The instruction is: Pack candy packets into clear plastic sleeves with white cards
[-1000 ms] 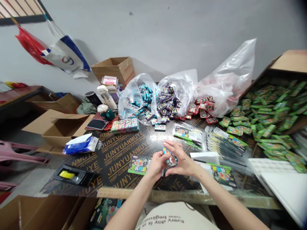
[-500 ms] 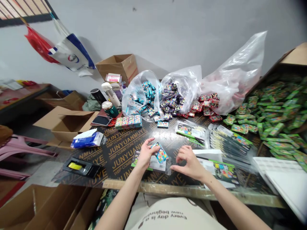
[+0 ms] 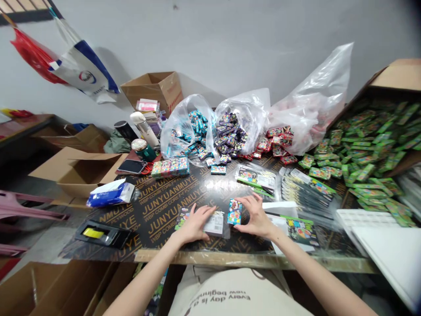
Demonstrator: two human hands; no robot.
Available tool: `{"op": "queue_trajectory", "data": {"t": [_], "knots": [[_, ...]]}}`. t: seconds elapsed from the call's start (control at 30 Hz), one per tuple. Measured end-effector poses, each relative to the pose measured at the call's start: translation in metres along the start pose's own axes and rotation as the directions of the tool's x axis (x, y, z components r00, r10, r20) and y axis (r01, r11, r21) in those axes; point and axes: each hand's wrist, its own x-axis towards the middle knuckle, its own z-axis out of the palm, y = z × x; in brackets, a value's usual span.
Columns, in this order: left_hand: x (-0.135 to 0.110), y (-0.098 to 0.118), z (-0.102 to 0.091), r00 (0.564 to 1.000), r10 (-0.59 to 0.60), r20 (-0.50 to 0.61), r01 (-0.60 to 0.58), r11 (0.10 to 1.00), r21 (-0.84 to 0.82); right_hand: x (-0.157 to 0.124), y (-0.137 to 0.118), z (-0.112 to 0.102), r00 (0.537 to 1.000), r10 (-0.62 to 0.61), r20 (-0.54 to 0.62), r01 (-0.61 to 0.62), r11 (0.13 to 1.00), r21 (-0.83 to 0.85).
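Note:
My right hand (image 3: 256,217) grips a small blue printed box (image 3: 234,211) by its edges, between thumb and fingers, just above the dark board. To its left, my left hand (image 3: 196,224) rests with fingers spread on a clear-sleeved packet (image 3: 215,223) with a green end and a white label showing a barcode. Part of that packet is hidden beneath the hand. Right of my right hand lies another green-and-black printed packet (image 3: 301,230) with white paper around it.
Clear bags hold blue boxes (image 3: 197,125) and purple boxes (image 3: 230,134). Red boxes (image 3: 279,140) lie beside them. Green boxes (image 3: 368,149) spill from a carton at right. Sleeved packets (image 3: 256,179) and a row of boxes (image 3: 170,166) lie behind my hands. A tape cutter (image 3: 101,232) sits left.
The blue box has passed from my left hand to my right hand and moved right. My left hand has opened and settled on the sleeved packet. The view has shifted slightly right.

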Motion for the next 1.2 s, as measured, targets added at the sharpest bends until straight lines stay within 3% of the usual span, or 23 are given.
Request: {"op": "queue_trajectory", "data": {"t": [0.07, 0.2, 0.4, 0.47, 0.57, 0.67, 0.73, 0.8, 0.87, 1.03, 1.1, 1.2], "knots": [[-0.002, -0.004, 0.005, 0.998, 0.008, -0.059, -0.002, 0.996, 0.094, -0.002, 0.003, 0.003, 1.000, -0.009, 0.007, 0.009, 1.000, -0.029], [0.002, 0.000, 0.007, 0.974, 0.040, -0.223, -0.015, 0.993, 0.114, -0.001, -0.002, 0.005, 1.000, -0.025, 0.014, 0.025, 0.999, -0.031], [0.008, 0.011, 0.000, 0.968, 0.091, -0.233, -0.071, 0.993, 0.093, 0.011, -0.003, 0.002, 0.986, -0.087, 0.140, 0.080, 0.995, 0.057], [0.010, 0.011, -0.002, 0.968, 0.063, -0.244, -0.046, 0.996, 0.075, 0.014, 0.001, 0.002, 0.990, -0.092, 0.108, 0.085, 0.994, 0.066], [0.013, 0.007, -0.007, 0.955, -0.002, -0.296, 0.018, 0.999, 0.051, 0.014, 0.001, 0.006, 0.999, -0.006, -0.039, 0.010, 0.994, 0.105], [0.016, 0.000, -0.008, 0.944, -0.028, -0.330, 0.042, 0.998, 0.037, 0.020, -0.002, 0.015, 1.000, -0.005, 0.012, 0.003, 0.981, 0.196], [0.017, -0.006, -0.006, 0.941, -0.040, -0.335, 0.055, 0.998, 0.035, 0.036, 0.003, 0.024, 0.999, -0.016, 0.028, 0.010, 0.979, 0.203], [0.017, -0.011, -0.004, 0.947, -0.063, -0.314, 0.079, 0.996, 0.039, 0.063, 0.018, 0.034, 0.994, 0.064, -0.084, -0.053, 0.991, 0.127], [0.014, -0.015, -0.001, 0.963, -0.084, -0.255, 0.099, 0.994, 0.047, 0.097, 0.042, 0.045, 0.966, 0.159, -0.205, -0.162, 0.987, 0.002], [0.005, -0.020, 0.006, 0.983, -0.138, -0.122, 0.146, 0.987, 0.062, 0.174, 0.089, 0.067, 0.870, 0.369, -0.328, -0.440, 0.881, -0.176], [0.004, -0.021, 0.007, 0.983, -0.153, -0.102, 0.160, 0.985, 0.064, 0.192, 0.094, 0.069, 0.863, 0.380, -0.333, -0.448, 0.880, -0.156], [0.004, -0.022, 0.006, 0.982, -0.154, -0.110, 0.162, 0.985, 0.066, 0.204, 0.097, 0.062, 0.906, 0.323, -0.275, -0.352, 0.934, -0.063]]}}
